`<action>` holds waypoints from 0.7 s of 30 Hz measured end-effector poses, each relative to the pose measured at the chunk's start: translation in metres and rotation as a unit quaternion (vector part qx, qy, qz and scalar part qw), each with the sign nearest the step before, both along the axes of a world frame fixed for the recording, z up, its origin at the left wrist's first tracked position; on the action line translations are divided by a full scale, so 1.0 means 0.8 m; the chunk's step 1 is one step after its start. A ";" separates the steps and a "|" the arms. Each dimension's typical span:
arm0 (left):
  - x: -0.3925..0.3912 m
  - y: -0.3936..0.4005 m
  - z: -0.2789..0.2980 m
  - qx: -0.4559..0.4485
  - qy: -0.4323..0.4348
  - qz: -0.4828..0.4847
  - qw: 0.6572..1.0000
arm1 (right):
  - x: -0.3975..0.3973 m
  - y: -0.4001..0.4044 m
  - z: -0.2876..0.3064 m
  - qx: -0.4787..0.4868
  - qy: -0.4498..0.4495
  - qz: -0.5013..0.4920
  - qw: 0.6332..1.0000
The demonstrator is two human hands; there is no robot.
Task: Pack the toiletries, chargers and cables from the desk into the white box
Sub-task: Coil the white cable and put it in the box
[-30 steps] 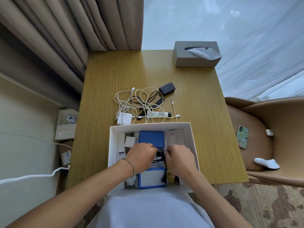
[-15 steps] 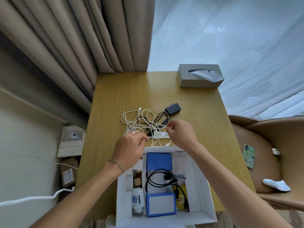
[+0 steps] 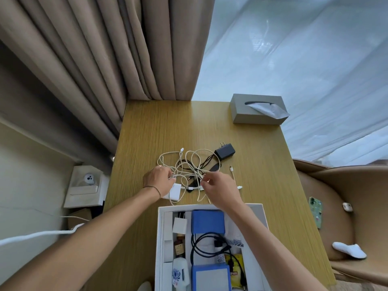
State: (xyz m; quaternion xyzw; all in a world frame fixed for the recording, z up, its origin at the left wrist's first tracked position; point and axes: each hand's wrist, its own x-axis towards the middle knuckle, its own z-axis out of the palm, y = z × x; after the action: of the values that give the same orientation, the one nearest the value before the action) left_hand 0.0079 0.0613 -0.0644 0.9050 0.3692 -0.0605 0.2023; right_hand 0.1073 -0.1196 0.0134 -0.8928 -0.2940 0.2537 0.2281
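A tangle of white cables (image 3: 189,162) lies mid-desk with a black charger (image 3: 225,151) at its far right and a white charger (image 3: 176,191) at its near left. My left hand (image 3: 159,179) is curled around cable strands just above the white charger. My right hand (image 3: 220,189) pinches a white strand at the tangle's near right. A short white cable (image 3: 233,175) lies apart to the right. The white box (image 3: 160,238) stands open at the near edge, holding two blue pouches (image 3: 207,220), a black cable (image 3: 207,244), a white bottle (image 3: 180,271) and a yellow packet (image 3: 236,267).
A grey tissue box (image 3: 256,110) sits at the desk's far right corner. Curtains hang behind. A tan chair (image 3: 336,185) to the right holds a phone (image 3: 315,211), an earbud case (image 3: 347,206) and a white sock (image 3: 348,249). A small shelf (image 3: 84,190) stands left of the desk.
Both hands have left the inside of the white box and reached forward to the cable tangle, where their fingers have closed on white strands. The view has tilted upward.
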 end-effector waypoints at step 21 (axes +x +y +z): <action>-0.036 -0.001 0.123 -0.214 -0.181 -0.132 0.951 | -0.013 -0.002 0.061 0.198 -0.048 0.047 0.978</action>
State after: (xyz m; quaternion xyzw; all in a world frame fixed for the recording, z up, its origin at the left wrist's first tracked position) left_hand -0.0208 0.0601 0.0342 0.8768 0.1823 0.0001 0.4450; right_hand 0.0973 -0.1210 0.0620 -0.8264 -0.3903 0.1574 0.3740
